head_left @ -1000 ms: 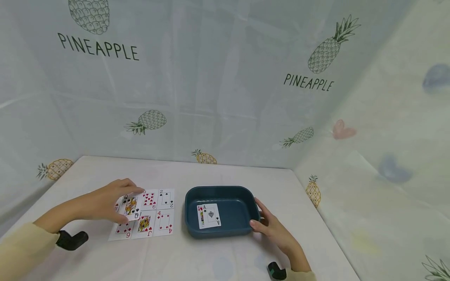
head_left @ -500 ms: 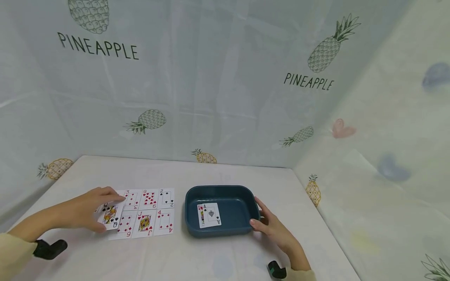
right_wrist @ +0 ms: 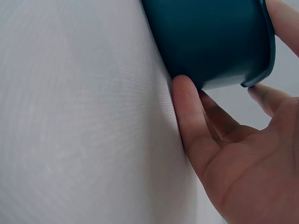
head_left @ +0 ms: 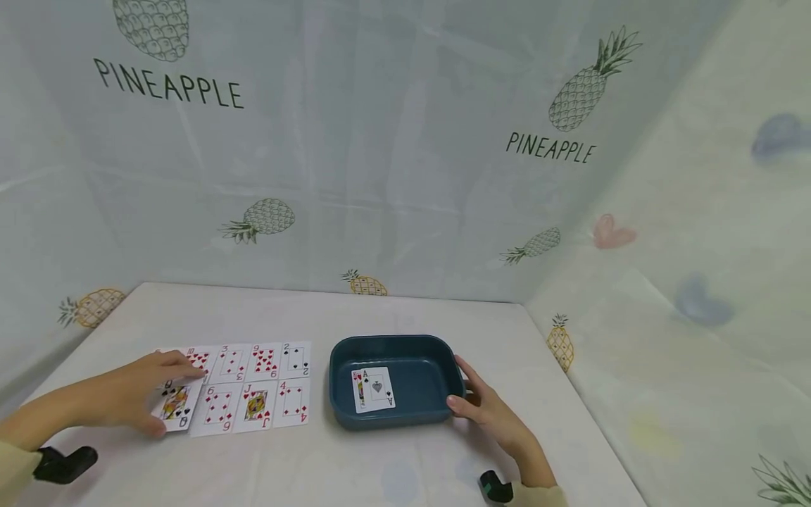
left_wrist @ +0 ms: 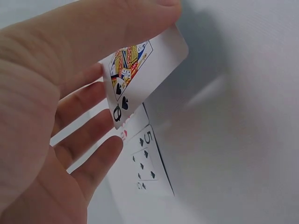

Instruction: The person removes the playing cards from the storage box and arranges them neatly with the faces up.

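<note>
My left hand (head_left: pixel 136 391) pinches a queen of spades card (head_left: pixel 177 403) by its edges, at the left end of the laid-out cards. In the left wrist view that card is tilted, with the thumb along one edge; a five of spades (left_wrist: pixel 148 161) lies beyond the fingertips. On the right, my right hand (head_left: pixel 491 408) grips the end of a dark blue rectangular dish (head_left: pixel 395 420), thumb at its near corner. An ace of spades (head_left: pixel 380 389) rests inside the dish, partly covering a face card (head_left: pixel 359 391).
Face-up cards form two rows left of the dish: ten of hearts (head_left: pixel 198 359), three of diamonds (head_left: pixel 231 362), nine of hearts (head_left: pixel 264 361) and two of spades (head_left: pixel 296 359) behind; six of diamonds (head_left: pixel 218 408), jack of hearts (head_left: pixel 256 406) and four of diamonds (head_left: pixel 291 401) in front.
My left hand has moved left and nearer the front with the queen of spades, from above the rows to their left end. My right hand and the dish have stayed in place.
</note>
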A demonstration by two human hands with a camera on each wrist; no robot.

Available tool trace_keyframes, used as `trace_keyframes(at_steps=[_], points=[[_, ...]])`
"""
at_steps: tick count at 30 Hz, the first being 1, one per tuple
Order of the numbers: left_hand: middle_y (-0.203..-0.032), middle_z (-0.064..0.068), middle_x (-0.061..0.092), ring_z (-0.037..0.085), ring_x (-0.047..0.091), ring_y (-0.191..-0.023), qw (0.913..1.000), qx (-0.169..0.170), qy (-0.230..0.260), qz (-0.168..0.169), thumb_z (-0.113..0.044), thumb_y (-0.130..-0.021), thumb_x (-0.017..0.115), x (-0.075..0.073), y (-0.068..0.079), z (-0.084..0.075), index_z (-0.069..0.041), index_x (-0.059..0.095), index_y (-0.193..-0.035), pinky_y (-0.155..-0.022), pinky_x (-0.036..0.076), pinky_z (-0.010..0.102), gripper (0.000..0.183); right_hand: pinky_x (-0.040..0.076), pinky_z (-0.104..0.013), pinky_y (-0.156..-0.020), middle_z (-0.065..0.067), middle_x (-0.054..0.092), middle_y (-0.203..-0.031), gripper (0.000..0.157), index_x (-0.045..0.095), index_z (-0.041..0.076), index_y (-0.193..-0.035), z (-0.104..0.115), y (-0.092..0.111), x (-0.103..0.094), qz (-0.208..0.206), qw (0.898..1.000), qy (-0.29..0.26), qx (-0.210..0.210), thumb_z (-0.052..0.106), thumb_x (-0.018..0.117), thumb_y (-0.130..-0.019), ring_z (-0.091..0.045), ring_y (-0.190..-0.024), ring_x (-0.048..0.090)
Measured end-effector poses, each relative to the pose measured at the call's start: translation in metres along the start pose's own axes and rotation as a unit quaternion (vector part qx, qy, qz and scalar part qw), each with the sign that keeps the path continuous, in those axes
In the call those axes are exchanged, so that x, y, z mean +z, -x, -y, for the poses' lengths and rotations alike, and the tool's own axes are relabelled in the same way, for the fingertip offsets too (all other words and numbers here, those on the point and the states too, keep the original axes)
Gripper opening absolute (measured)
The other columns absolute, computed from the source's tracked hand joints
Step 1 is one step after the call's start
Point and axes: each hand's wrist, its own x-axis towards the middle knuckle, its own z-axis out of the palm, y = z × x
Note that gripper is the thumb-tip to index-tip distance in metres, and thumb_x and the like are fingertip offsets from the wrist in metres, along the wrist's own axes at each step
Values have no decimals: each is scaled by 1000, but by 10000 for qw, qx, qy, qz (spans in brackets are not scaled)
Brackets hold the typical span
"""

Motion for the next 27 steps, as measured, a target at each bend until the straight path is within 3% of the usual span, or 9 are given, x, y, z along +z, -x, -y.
trace_keyframes(at_steps=[5,8,16,27], points=[[-141,2,53,18,51,-120,9990,350,-135,-240,-50,-65,96,5,4,6,-20,65,-142,-92,53,31,89,52,-43,-104,-23,46,-159,80,26,37,-169,0,-1,1,5,10000,-55,25,27,70,-103,-33,-135,57],[-139,-2,52,11,50,-116,9983,501,-132,-272,-51,-65,96,7,5,6,-20,66,-142,-91,52,28,88,52,-42,-104,-23,46,-159,79,27,37,-169,-2,-2,0,6,10000,-63,31,27,70,-103,-33,-134,57],[-142,1,53,19,51,-121,9992,385,-49,-127,-53,-65,96,13,4,7,-22,66,-143,-94,53,28,90,52,-48,-107,-23,44,-161,80,27,38,-169,-3,0,0,21,10000,-51,66,29,70,-102,-33,-135,57],[-142,2,52,17,50,-120,9990,427,-88,-139,-54,-64,95,15,4,7,-21,66,-143,-92,52,29,90,52,-45,-106,-24,43,-162,80,26,38,-169,-2,0,0,41,10000,-85,-18,28,70,-103,-35,-138,55]])
